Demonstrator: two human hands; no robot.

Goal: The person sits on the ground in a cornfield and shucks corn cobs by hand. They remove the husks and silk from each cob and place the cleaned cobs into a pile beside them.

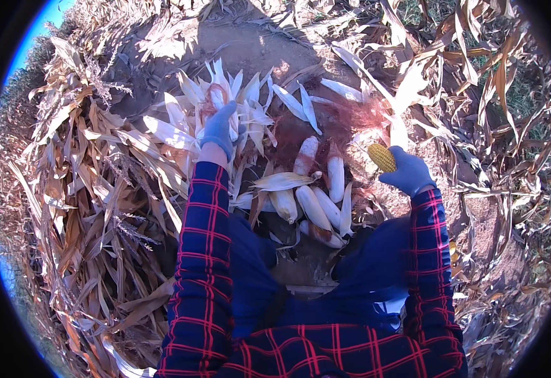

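Your right hand (408, 171) is closed around the near end of a yellow corn cob (380, 156), on the right side of the scene beyond your knee; the cob's long axis slants, its bare end pointing far and to the left. Your left hand (220, 131) is at the left among the pale husks (176, 112), its fingers bent toward a husk bunch with reddish silk (217, 97); you cannot tell from here whether it grips the bunch or only touches it. Between your hands, nearer your legs, pale ears in their husks lie on the soil (291, 269): one ear (336, 179) runs nearly straight near to far, while another (314, 206) slants from far left to near right. Dry stalks (105, 208) heap up on your left.
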